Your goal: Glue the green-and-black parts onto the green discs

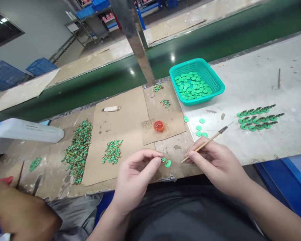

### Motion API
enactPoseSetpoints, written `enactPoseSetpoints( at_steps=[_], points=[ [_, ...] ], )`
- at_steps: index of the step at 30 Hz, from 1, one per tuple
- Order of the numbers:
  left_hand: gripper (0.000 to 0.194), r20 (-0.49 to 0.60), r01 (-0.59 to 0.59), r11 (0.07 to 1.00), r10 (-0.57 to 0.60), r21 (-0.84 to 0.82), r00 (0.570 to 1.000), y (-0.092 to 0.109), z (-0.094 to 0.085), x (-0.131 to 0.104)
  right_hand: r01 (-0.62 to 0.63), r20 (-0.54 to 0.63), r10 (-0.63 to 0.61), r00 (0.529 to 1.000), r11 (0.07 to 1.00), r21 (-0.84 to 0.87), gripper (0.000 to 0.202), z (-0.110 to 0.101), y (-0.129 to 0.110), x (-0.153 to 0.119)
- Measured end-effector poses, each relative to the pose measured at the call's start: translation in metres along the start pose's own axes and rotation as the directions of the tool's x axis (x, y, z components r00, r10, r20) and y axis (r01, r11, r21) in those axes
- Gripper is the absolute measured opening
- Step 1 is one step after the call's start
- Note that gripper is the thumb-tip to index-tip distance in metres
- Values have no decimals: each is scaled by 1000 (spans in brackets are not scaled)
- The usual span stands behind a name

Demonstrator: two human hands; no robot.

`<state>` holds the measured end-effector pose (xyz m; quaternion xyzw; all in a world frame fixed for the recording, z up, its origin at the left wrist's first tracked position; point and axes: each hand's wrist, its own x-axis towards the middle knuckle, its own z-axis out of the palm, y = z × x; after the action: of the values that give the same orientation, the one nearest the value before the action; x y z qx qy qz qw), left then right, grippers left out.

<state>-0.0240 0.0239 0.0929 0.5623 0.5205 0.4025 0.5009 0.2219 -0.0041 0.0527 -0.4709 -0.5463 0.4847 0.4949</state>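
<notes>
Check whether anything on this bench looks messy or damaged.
Brown specks dot the cardboard around the red cup, possibly splatter. Ragged scraps lie on the pale tabletop near the green basket, looking like stray litter.

A blue-capped white plastic bottle [30, 130] lies at nine o'clock, blue crates [41, 67] at ten, a metal post [133, 38] at twelve.

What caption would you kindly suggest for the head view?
Left hand holding a small green piece, right hand a wooden-handled tool.
</notes>
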Motion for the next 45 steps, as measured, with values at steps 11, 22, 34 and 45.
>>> enactPoseSetpoints(
  at_steps=[11, 22, 34, 45],
  points=[
    [30, 224, 208, 910, -133, -358, 966, 21, -11, -8, -56, -28, 57, 998, 998, 32, 29, 1, 4, -4],
    [27, 250, 212, 895, -118, -393, 961, 21, -16, -6, -37, -54, 38, 998, 999, 19, 32, 3, 1, -3],
    [16, 220, 160, 938, -93, -306, 971, 26, -15, -7, -64, -66, 66, 996, 997, 36, 27, 3, 13, -10],
    [20, 182, 127, 965, -85, -231, 980, 22, -13, -3, -40, -78, 39, 996, 999, -1, 29, 3, 10, -8]
  ],
)
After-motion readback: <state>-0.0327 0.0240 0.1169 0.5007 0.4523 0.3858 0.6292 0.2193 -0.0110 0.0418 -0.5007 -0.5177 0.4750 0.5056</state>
